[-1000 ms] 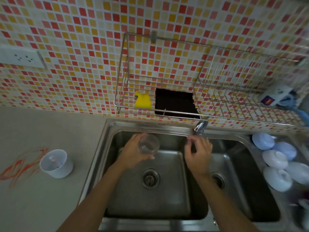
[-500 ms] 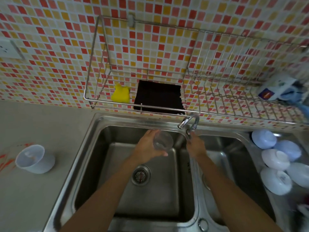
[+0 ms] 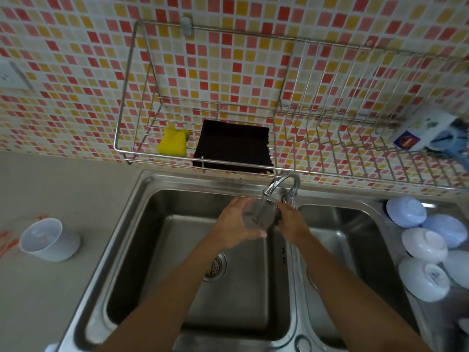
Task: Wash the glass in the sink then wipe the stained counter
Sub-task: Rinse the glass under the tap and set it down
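Left hand (image 3: 234, 224) curled round drinking glass (image 3: 258, 215), held over left sink basin (image 3: 157, 224), mouth tilted under faucet spout (image 3: 272, 186), stream entering. Right hand (image 3: 291, 219) just beside glass, fingers at faucet base; grip unclear. Red stain (image 3: 10, 241) on tabletop far left, untouched.

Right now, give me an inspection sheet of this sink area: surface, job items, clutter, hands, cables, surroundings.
Surface: grey counter with an orange-red stain at its left edge, not wiped.
Job's things: clear glass held over the left sink basin under running water from the faucet; yellow sponge and black cloth on the wire rack.
Clutter: white cup beside the stain; upturned bowls right of the sink.
Hands: left hand grips the glass; right hand is at the glass by the tap handle, grip unclear.
Cables: nothing seen.
Surroundings: mosaic tile wall, wall socket at left.
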